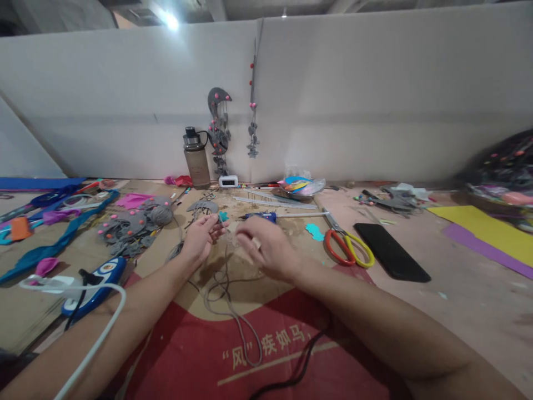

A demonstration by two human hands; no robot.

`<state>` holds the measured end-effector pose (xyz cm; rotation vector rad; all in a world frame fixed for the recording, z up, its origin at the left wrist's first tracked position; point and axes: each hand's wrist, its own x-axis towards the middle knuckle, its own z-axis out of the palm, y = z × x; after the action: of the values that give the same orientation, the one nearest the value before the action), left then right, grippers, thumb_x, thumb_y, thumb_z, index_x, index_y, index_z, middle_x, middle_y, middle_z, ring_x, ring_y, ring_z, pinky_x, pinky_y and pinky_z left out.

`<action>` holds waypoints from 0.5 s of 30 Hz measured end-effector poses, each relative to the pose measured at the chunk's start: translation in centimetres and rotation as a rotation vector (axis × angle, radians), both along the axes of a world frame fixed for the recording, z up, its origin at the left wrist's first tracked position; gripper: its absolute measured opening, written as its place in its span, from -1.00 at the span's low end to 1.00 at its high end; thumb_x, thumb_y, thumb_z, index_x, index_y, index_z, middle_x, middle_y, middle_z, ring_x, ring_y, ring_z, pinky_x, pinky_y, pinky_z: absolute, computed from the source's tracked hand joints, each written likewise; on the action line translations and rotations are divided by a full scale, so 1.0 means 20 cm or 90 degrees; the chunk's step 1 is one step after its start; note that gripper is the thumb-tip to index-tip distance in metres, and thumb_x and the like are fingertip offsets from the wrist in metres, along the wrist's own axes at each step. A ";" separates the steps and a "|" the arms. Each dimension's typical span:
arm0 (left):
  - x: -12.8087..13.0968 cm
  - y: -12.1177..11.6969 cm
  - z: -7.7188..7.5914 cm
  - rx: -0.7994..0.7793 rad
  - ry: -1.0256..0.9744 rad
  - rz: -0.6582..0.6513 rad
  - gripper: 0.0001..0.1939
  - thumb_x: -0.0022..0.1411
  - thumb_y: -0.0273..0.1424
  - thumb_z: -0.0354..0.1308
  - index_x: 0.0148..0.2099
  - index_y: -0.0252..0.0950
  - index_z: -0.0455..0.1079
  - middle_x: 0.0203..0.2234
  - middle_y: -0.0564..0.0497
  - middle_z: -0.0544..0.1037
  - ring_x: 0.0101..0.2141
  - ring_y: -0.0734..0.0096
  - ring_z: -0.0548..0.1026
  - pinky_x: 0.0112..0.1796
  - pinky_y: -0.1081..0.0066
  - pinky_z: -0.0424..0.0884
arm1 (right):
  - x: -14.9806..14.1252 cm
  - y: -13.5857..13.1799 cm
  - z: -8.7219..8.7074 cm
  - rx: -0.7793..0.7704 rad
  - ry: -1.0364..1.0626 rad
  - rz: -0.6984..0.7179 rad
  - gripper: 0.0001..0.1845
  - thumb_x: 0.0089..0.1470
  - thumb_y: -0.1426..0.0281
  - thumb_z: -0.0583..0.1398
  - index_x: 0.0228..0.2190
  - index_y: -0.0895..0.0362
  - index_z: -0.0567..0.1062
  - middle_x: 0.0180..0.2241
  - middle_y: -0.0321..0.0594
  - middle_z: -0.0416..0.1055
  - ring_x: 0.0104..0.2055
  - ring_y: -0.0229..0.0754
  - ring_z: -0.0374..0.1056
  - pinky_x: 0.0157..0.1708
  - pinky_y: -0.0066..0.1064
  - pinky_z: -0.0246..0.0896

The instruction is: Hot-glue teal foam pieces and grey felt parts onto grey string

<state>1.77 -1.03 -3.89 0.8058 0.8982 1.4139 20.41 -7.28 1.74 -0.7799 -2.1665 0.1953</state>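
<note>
My left hand (202,236) is closed in a pinch, with a small teal felt piece (224,215) at its fingertips. Just right of it, my right hand (268,244) has its fingers curled together; what they hold, if anything, is hidden. A grey yarn strand (227,283) rises toward the gap between my hands and lies in loose loops on the cardboard (183,316) below. Beyond my left hand are grey felt cut-outs (202,206). A blue glue gun (260,216) lies behind my right hand, and a turquoise felt scrap (314,232) to its right.
Red and yellow handled scissors (347,247) and a black phone (391,251) lie to the right. A bottle (196,161) stands by the white partition (375,100). Grey felt pieces with pom-poms (133,222) lie left, near a blue-and-white device (95,286). A white cable (119,303) crosses my left forearm.
</note>
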 end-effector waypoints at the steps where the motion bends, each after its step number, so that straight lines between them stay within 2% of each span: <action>1: 0.00 0.00 0.00 0.007 -0.006 0.003 -0.84 0.01 -0.43 0.27 -0.35 -0.37 0.37 -0.50 -0.01 0.55 -0.47 0.48 0.54 -0.48 0.57 0.44 | 0.04 0.04 0.01 -0.034 0.023 -0.072 -0.71 0.21 0.28 -0.06 -0.30 0.10 0.41 -0.36 -0.18 0.40 -0.32 -0.20 0.27 -0.28 -0.36 0.15; 4: -0.01 0.01 0.00 0.017 -0.008 0.021 -0.85 0.02 -0.44 0.26 -0.35 -0.38 0.37 -0.51 -0.01 0.54 -0.46 0.47 0.55 -0.47 0.56 0.45 | 0.15 0.19 0.00 -0.087 -0.043 -0.263 -0.73 0.17 0.25 -0.01 -0.33 0.13 0.41 -0.36 -0.13 0.41 -0.34 -0.16 0.29 -0.32 -0.34 0.13; 7: -0.01 0.01 0.00 0.027 -0.008 0.046 -0.82 0.00 -0.43 0.28 -0.35 -0.37 0.36 -0.51 0.01 0.54 -0.45 0.47 0.55 -0.46 0.56 0.45 | 0.23 0.30 -0.09 -0.168 -0.171 -0.399 -0.61 0.06 0.11 0.09 -0.35 0.20 0.44 -0.32 0.07 0.43 -0.27 -0.01 0.35 -0.29 -0.26 0.16; 9: -0.01 0.01 0.01 0.043 -0.006 0.059 -0.78 -0.05 -0.40 0.31 -0.36 -0.37 0.35 -0.52 0.03 0.53 -0.43 0.45 0.56 -0.45 0.55 0.44 | 0.25 0.34 -0.15 -0.274 -0.214 -0.404 -0.58 -0.04 0.09 0.17 -0.36 0.23 0.45 -0.32 0.15 0.45 -0.26 0.07 0.38 -0.29 -0.23 0.17; 11: -0.01 0.01 0.02 0.063 0.007 0.071 -0.73 -0.10 -0.38 0.34 -0.37 -0.37 0.35 -0.53 0.04 0.51 -0.42 0.42 0.56 -0.45 0.53 0.44 | 0.26 0.35 -0.20 -0.355 -0.210 -0.396 -0.66 -0.12 0.20 0.24 -0.39 0.24 0.46 -0.34 0.16 0.46 -0.28 0.08 0.40 -0.33 -0.25 0.17; 13: -0.01 0.01 0.04 0.084 0.030 0.081 -0.70 -0.12 -0.34 0.35 -0.37 -0.37 0.36 -0.52 0.05 0.50 -0.42 0.40 0.56 -0.44 0.50 0.44 | 0.25 0.36 -0.23 -0.392 -0.186 -0.389 -0.77 -0.16 0.31 0.24 -0.43 0.21 0.47 -0.39 0.10 0.48 -0.34 0.02 0.41 -0.40 -0.31 0.16; 15: -0.02 0.00 0.05 0.105 0.051 0.087 -0.69 -0.12 -0.31 0.35 -0.36 -0.37 0.36 -0.50 0.04 0.50 -0.41 0.38 0.56 -0.43 0.48 0.44 | 0.24 0.37 -0.24 -0.422 -0.156 -0.374 -0.85 -0.16 0.34 0.21 -0.50 0.18 0.45 -0.48 0.00 0.47 -0.44 -0.07 0.39 -0.48 -0.37 0.14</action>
<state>1.42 -1.00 -2.86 0.9441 0.9212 1.6007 25.26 0.07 -3.02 -1.8563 -1.9861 0.5437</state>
